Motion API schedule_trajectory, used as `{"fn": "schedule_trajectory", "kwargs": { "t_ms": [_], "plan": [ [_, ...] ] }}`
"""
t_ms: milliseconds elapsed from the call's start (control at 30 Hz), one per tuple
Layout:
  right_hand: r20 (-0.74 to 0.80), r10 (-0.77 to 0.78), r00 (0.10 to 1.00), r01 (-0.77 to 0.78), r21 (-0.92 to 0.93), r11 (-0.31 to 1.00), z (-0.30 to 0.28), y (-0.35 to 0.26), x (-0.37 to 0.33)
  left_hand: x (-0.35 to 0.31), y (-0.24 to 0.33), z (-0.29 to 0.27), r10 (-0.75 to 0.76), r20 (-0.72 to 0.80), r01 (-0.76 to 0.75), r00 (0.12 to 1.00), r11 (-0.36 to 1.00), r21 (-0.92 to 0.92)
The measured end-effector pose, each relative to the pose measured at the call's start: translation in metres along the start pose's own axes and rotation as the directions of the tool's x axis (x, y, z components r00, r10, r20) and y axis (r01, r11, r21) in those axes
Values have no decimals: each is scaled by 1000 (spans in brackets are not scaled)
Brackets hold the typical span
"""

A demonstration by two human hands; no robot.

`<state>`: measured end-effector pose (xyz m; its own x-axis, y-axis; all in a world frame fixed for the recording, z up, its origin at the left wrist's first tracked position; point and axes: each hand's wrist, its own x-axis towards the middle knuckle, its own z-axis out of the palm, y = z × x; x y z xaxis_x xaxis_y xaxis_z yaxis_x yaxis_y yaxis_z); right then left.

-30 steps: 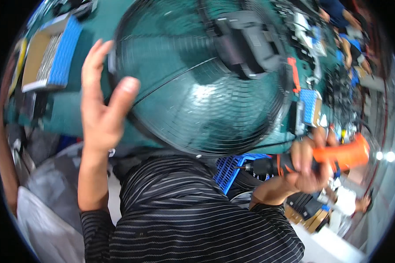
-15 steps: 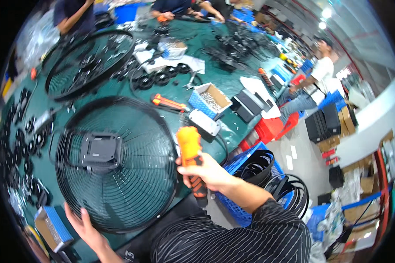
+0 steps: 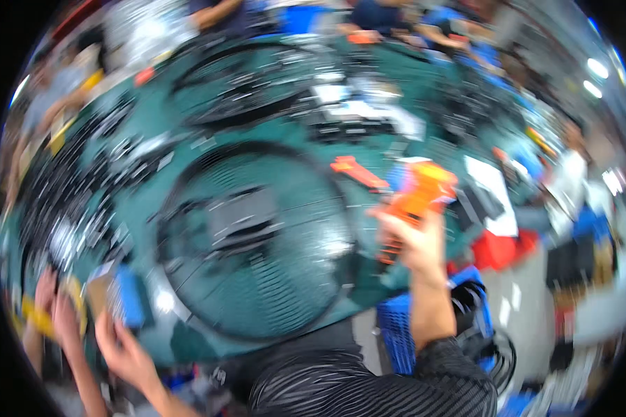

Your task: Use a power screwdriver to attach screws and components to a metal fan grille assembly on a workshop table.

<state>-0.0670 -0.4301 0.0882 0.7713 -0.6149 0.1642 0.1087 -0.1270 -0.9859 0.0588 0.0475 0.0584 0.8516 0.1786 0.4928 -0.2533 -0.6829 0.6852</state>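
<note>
My right hand [image 3: 416,240] is closed around an orange and black cordless power driver [image 3: 424,187], raised over the right side of the table. My left hand [image 3: 125,354] reaches to a small open blue and brown cardboard box [image 3: 126,297] at the near left. Its fingers are stretched out at the box's near edge; whether they touch what is inside is blurred. Between my hands a round black wire fan grille [image 3: 285,313] lies on the green table, with a dark square housing [image 3: 243,214] on it. Neither hand is on the grille.
Another person's hands [image 3: 57,309] are close to my left hand, beside a yellow ring. A second grille [image 3: 250,111] lies farther back. An orange-handled tool [image 3: 358,172] and black parts [image 3: 83,174] lie about. A blue crate [image 3: 396,333] stands beside the table.
My left hand has left the grille's edge and moved to the small box. The driver is lifted farther from me. The whole view has swung left and is blurred.
</note>
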Motion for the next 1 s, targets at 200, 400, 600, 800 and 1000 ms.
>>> {"fn": "schedule_trajectory", "kwargs": {
  "t_ms": [200, 400, 600, 800, 1000],
  "plan": [
    [-195, -287, 938, 300, 38, 953, 13, 14, -44, 66, -37, -10, -40, 341, -191, 939, 766, 614],
    [-137, -328, 935, 320, -74, 944, 18, 16, -44, 96, -43, 2, -304, 541, -253, 784, 639, 726],
    [-111, -309, 945, 304, -55, 951, 30, 18, -38, 106, -64, 7, -333, 571, -252, 750, 655, 712],
    [-124, -288, 949, 296, 45, 954, 20, 20, -35, 106, -90, 0, -208, 634, -211, 745, 828, 519],
    [-79, -329, 941, 334, 68, 940, 10, 9, -38, 101, -84, -6, -139, 440, -147, 887, 819, 554]
  ]
}}
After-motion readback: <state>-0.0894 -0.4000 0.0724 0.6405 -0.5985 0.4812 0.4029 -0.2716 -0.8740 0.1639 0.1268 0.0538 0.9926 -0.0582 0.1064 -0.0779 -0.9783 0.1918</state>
